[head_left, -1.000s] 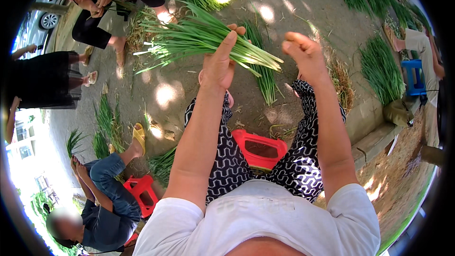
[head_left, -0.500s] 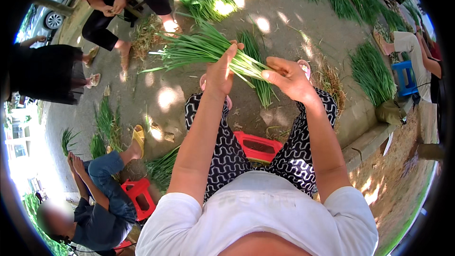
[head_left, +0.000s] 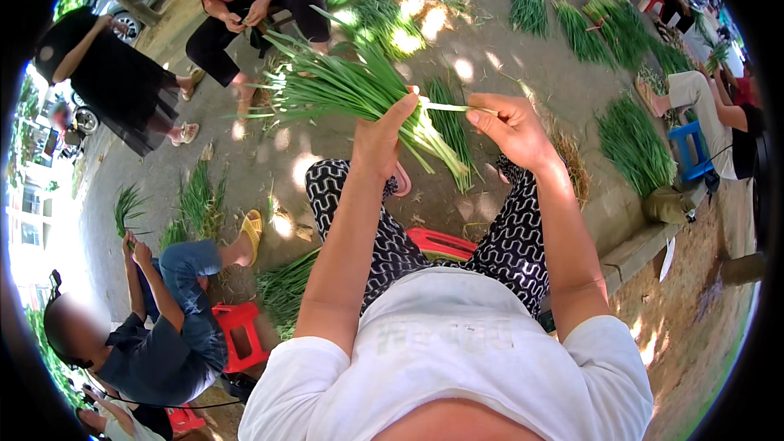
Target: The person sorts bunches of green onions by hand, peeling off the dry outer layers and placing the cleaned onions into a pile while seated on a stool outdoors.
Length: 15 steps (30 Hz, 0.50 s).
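Observation:
A thick bunch of green chives [head_left: 331, 86] lies across my left hand [head_left: 382, 137], which is closed around it near the pale stem ends. The leafy tops fan out to the far left, and the white ends hang toward the ground between my knees. My right hand [head_left: 516, 132] pinches the tip of a single pale stalk [head_left: 446, 106] between thumb and fingers. That stalk stretches level from the bunch to my right fingertips. Below and beyond my hands, another pile of chives [head_left: 447, 131] rests on the ground, partly hidden by the bunch.
A red stool [head_left: 441, 243] shows between my knees. More chive heaps lie at right [head_left: 637, 145] and beside my left leg [head_left: 286, 290]. A seated person [head_left: 163, 318] at left holds a small bunch; others sit or stand farther off. A blue stool [head_left: 691, 149] stands at right.
My right hand has moved slightly right, away from the stem ends, with one pale stalk now drawn out straight. The bunch stays in my left hand; the view has shifted a little.

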Available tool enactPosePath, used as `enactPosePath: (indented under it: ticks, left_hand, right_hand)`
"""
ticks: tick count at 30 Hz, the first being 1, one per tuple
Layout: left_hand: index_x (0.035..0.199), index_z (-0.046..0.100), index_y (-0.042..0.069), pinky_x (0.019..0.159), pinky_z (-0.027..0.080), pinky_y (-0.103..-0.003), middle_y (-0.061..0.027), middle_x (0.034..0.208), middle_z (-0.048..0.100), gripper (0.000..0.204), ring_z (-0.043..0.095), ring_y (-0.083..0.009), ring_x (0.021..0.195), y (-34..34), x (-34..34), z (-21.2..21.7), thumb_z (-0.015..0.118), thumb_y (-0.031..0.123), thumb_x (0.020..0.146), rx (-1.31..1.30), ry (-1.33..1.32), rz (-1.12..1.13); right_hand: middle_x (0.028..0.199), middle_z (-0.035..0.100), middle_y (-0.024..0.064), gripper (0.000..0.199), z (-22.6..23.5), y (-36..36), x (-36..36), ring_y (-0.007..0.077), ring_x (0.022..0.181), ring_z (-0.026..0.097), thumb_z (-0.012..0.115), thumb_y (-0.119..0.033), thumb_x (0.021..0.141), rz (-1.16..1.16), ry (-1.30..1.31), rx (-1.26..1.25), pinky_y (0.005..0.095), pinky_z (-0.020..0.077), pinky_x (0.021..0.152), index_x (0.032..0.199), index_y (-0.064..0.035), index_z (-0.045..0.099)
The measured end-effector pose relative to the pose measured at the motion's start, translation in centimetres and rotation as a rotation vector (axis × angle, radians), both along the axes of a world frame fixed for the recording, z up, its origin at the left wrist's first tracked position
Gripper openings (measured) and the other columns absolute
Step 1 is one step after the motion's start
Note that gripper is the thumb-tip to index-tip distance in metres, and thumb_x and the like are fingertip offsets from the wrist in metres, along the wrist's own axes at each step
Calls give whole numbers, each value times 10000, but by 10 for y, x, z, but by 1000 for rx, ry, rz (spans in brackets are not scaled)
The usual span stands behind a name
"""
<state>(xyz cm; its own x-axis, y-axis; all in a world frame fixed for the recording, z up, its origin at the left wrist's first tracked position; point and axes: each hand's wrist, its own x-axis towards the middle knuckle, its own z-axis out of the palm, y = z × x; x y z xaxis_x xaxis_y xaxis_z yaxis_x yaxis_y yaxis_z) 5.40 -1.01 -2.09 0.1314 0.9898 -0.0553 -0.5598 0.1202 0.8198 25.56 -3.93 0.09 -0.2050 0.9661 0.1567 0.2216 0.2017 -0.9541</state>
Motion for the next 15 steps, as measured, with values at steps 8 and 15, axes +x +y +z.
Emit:
enactPosePath:
  ticks: [8,15]
  left_hand:
    - [968,567,40,668,511,-305,-63,912,584,234,564,-148,814,-35,-7,24,664,62,757,152,36,84]
    - [988,577,38,779,453,-309,-54,914,603,255,568,-160,865,-46,-24,32,677,100,762,286,3,74]
  right_hand:
    - [803,610,34,256,25,-36,-16,62,722,491,595,-109,832,-39,-6,191,224,428,640,1030,49,561]
    - [751,622,102,213,47,-52,-33,170,617,570,601,-94,805,-50,-324,156,279,454,617,977,30,575]
